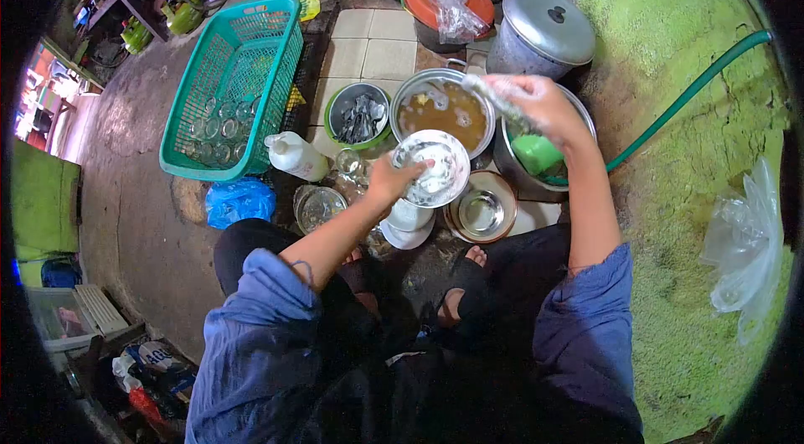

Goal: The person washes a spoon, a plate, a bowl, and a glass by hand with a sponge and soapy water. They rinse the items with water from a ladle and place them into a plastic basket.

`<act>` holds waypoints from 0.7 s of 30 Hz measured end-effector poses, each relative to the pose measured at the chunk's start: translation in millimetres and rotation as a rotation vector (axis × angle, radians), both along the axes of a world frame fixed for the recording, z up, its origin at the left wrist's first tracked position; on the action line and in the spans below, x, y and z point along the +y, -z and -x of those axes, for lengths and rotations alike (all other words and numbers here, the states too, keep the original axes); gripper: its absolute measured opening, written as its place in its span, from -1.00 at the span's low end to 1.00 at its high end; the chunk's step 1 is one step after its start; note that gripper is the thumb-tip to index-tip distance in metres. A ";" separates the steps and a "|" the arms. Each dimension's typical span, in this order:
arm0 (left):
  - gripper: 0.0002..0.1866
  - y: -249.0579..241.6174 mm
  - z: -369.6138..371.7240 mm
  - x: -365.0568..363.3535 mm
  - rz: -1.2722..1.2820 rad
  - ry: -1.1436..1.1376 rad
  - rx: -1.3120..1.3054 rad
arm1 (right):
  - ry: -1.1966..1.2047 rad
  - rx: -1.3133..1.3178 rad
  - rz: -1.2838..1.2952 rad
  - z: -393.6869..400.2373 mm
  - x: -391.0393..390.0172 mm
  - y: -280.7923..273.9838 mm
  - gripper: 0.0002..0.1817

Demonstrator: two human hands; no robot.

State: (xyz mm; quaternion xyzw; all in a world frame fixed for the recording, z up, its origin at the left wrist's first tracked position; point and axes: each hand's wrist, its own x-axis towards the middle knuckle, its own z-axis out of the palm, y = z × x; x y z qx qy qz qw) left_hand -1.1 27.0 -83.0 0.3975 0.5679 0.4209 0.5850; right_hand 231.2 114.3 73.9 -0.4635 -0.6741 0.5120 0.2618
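My left hand [392,180] grips the edge of a white bowl [440,169] with foam inside, its thumb over the rim. My right hand [540,109] is raised over the pots at the right, closed on a foamy sponge [502,100]. Below it, a green scoop [536,153] rests in a large metal pot [512,172]. Behind the bowl, a pot of brownish water [444,111] has suds on top. Stacked white dishes [407,234] and a metal bowl [481,212] sit on the floor just below the held bowl.
A turquoise basket [180,113] holds several glasses. Near it are a white bottle [296,155], a basin of cutlery [358,115] and a blue bag [240,202]. A lidded pot [548,25] and a red-lidded bucket [448,8] stand behind. A green hose [691,95] crosses the right side.
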 end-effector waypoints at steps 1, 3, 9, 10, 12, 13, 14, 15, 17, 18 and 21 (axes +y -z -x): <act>-0.61 18.3 -4.6 -1.6 0.006 0.006 0.001 | 0.021 0.061 0.000 -4.1 4.3 2.1 -0.66; -0.51 49.1 -19.0 -7.6 0.038 0.063 0.430 | 0.035 0.025 -0.004 -9.8 10.1 7.3 -0.62; -0.48 199.8 -94.3 -43.1 0.056 0.333 0.472 | -0.040 -0.022 -0.118 -13.9 15.8 14.3 -0.66; -0.48 188.9 -107.2 -52.1 0.057 0.341 0.466 | 0.003 0.011 -0.085 -10.5 11.2 8.7 -0.67; -0.54 168.9 -126.0 -67.5 0.143 0.238 0.226 | 0.020 0.023 -0.098 -10.3 10.9 11.8 -0.66; -0.54 204.3 -130.7 -69.4 0.140 0.245 0.225 | 0.030 0.039 -0.118 -12.1 12.6 12.7 -0.65; -0.57 267.0 -135.0 -70.0 0.159 0.375 0.233 | 0.020 0.059 -0.141 -14.1 13.4 16.8 -0.65; -0.60 300.6 -136.6 -70.4 0.181 0.504 0.242 | 0.021 0.059 -0.137 -15.7 13.2 19.0 -0.65; -0.64 221.3 -133.8 -65.0 0.201 0.436 0.215 | 0.030 0.027 -0.129 -17.1 14.6 21.8 -0.66; -0.64 207.3 -131.9 -58.1 0.074 0.317 0.309 | 0.028 0.030 -0.130 -17.2 14.2 22.0 -0.66; -0.65 170.2 -125.3 -0.5 -0.611 -0.120 0.380 | 0.029 0.009 -0.138 -18.7 11.9 19.0 -0.67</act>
